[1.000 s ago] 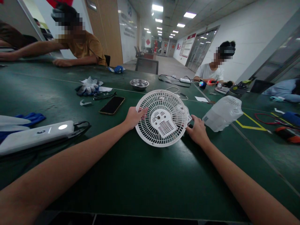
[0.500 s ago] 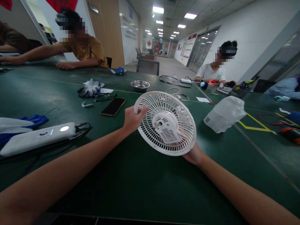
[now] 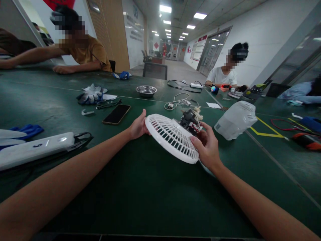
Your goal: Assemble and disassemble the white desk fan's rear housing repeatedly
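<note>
A white round fan grille (image 3: 173, 139) is held tilted above the green table, its slatted side slanting toward me. On its far side sits an exposed motor (image 3: 189, 118) with thin wires and a cream-coloured part. My left hand (image 3: 138, 127) is at the grille's left rim, thumb raised, the fingers partly hidden behind the edge. At the right edge my right hand (image 3: 208, 145) grips the grille, thumb on the near side and fingers around the back near the motor. A translucent white plastic housing (image 3: 235, 120) lies on the table to the right.
Beyond the grille are a metal bowl (image 3: 146, 90) and a white cable (image 3: 175, 100). Leftward lie a phone (image 3: 116, 114), gloves (image 3: 91, 94) and a white device (image 3: 40, 149). Yellow tape (image 3: 269, 134) marks the table at right. Two people (image 3: 85, 55) (image 3: 223, 75) sit across.
The grille has tipped from facing me to a flatter slant, bringing the motor behind it into view. My right hand's thumb now shows on the near side; my left thumb has lifted off the slats.
</note>
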A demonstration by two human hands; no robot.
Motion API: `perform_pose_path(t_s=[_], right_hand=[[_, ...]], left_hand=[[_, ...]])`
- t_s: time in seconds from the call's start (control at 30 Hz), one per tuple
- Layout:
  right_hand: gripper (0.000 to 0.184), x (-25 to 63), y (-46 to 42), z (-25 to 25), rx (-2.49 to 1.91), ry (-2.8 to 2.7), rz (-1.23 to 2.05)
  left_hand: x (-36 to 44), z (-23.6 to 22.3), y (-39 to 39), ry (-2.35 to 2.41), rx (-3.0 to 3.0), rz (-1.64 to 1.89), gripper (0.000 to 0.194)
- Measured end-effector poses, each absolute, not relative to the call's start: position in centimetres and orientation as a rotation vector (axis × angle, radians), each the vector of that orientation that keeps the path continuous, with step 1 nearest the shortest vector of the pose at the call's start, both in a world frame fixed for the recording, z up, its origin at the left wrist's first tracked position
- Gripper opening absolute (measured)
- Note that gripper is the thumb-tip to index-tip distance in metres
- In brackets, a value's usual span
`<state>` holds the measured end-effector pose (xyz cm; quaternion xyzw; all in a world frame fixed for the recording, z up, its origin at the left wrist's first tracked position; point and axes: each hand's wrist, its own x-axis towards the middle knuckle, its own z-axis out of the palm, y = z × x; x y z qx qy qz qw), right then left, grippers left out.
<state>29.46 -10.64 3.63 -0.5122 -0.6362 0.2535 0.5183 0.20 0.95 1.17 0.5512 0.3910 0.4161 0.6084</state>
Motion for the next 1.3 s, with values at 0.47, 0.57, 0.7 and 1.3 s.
perform_pose_path(t_s=[0.47,0.57,0.7,1.3], right_hand=[[0.076,29.6,-9.7,3.5,-1.247,-2.074,0.304],[0.059,31.0,-8.6,3.5,-1.226,-1.992,0.147],[0.075,33.7,-5.8,2.3,-1.365,-1.830,-0.063],[0.040,31.3,-6.2,3.5,-0.946,-1.008,1.090]], left_hand=[[0.6,0.7,1.4,0.860,0.906,0.822,0.020],[0.6,0.4,1.6,0.874,0.908,0.836,0.019],[0.5,0.3,1.8,0.877,0.928,0.841,0.018],[0.4,-0.3,2.4,1.039,1.364,0.997,0.026]])
